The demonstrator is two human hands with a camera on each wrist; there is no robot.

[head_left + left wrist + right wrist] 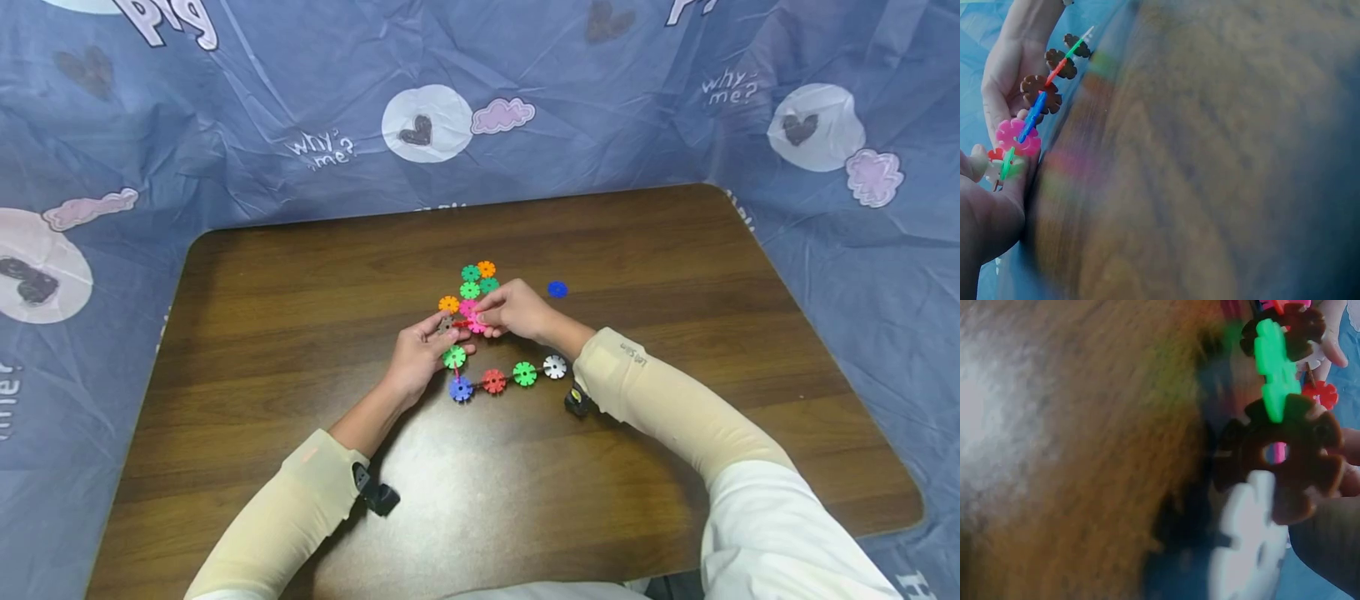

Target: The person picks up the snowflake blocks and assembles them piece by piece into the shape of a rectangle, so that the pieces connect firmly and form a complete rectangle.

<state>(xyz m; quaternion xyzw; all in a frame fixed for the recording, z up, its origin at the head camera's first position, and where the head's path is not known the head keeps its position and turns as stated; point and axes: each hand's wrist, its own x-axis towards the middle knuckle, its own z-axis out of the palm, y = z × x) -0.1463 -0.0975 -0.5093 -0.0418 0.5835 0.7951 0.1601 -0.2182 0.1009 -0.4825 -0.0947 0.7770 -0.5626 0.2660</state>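
A chain of notched plastic discs reaches from my left hand [420, 357] toward the right. It includes a green disc [453, 357], a blue disc [461, 388], a red disc [493, 381], another green disc [524, 373] and a white disc [554, 367]. Brown discs [1279, 456] join some of these edge-on. My left thumb and fingers grip the chain's upper end, near a greyish disc [446, 325]. My right hand [519, 312] pinches a pink disc [476, 325], partly covered by its fingers. Between the two hands, a red disc stands edge-on [461, 323].
Just beyond the hands lie loose notched discs, including an orange disc [486, 268], a teal disc [470, 272] and a green disc [469, 290]. One blue disc [557, 289] sits apart at the right. Blue printed cloth [570, 158] hangs behind the wooden table [315, 275].
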